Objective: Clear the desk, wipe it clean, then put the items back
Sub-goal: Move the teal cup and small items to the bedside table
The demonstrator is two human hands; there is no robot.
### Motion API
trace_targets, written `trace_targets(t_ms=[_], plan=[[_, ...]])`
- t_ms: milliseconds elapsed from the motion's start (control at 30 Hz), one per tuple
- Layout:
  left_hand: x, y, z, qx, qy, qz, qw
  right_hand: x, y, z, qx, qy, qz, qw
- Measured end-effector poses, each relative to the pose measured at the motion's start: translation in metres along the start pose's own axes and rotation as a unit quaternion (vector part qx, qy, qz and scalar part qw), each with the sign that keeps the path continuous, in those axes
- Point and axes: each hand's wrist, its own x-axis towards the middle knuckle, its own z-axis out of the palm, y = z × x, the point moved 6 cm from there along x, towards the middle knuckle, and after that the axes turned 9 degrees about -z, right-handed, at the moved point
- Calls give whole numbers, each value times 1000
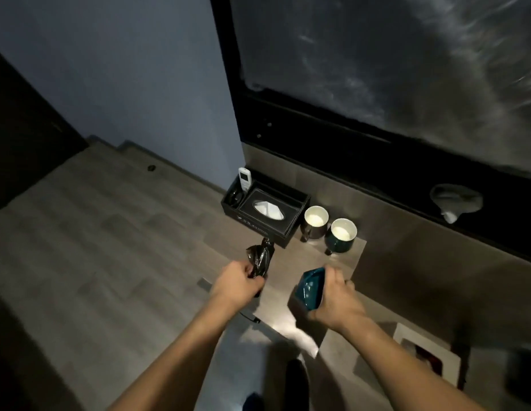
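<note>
My left hand [237,281] grips a dark, shiny, crumpled object [259,259] above the left edge of the grey desk [385,262]. My right hand [335,298] holds a teal saucer [310,287] tilted on edge just above the desk. Further back on the desk stand a black tissue box tray [265,207] with a white remote [245,178] in its side slot, a dark mug [314,222] and a teal mug [341,234], both upright with white insides.
A large black-framed dark screen [377,69] hangs on the wall above the desk. A grey cloth-like lump [455,200] sits at the desk's far right. A white-framed card [427,354] lies near right. Wooden floor spreads to the left.
</note>
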Motion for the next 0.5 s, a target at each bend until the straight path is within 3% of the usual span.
trace_targets(t_ms=[267, 500], plan=[[168, -17, 124, 58, -188, -7, 981, 111, 66, 74, -2, 8, 50, 999], [229, -9, 196, -104, -232, -88, 963, 149, 90, 98, -9, 4, 75, 997]])
